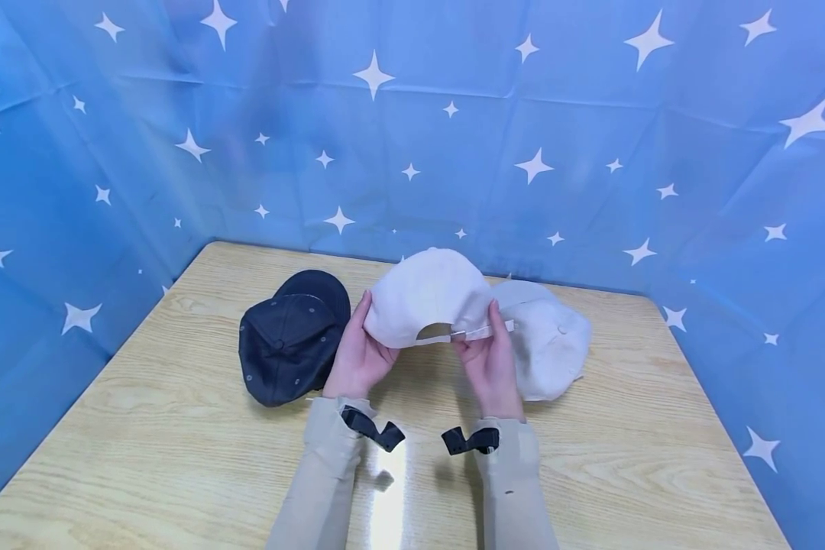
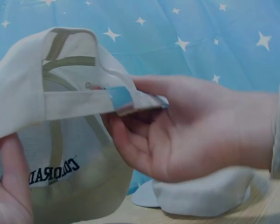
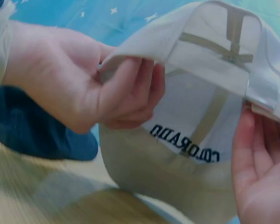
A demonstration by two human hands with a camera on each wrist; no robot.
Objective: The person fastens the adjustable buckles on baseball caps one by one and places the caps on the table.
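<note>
Both hands hold a white baseball cap (image 1: 431,294) above the table, its back opening and adjustable strap turned toward me. My left hand (image 1: 364,355) grips the lower left edge, fingers curled under the rim in the right wrist view. On the other side my right hand (image 1: 490,367) pinches the edge beside the strap's metal buckle (image 3: 262,93). The strap (image 2: 77,103) spans the opening in the left wrist view. Inside the cap, dark stitched letters (image 3: 184,143) show mirrored, with the brim (image 3: 177,186) pointing away below them.
A dark navy cap (image 1: 289,340) lies on the wooden table (image 1: 199,443) at left, close to the left hand. Another white cap (image 1: 550,344) rests at right, partly behind the right hand. A blue curtain with white stars (image 1: 426,130) hangs around the table's back and sides.
</note>
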